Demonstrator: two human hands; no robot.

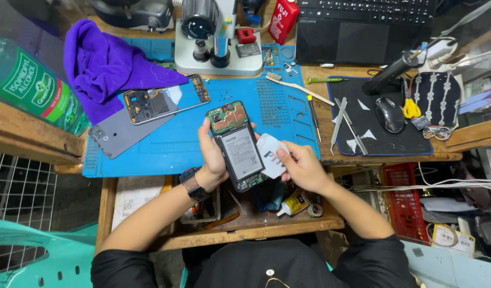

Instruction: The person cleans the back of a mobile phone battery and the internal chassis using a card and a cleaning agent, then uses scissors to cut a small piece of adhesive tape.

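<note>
Two hands (211,154) (301,168), one opened phone (237,146), one card (272,154)

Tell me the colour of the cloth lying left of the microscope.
Purple; the cloth shows best in the head view, draped over the bench's upper left.

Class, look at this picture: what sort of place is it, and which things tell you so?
Most likely a phone repair bench. The left hand holds an opened phone with its battery bare, a blue work mat carries a stripped phone frame, and a microscope stands behind.
</note>
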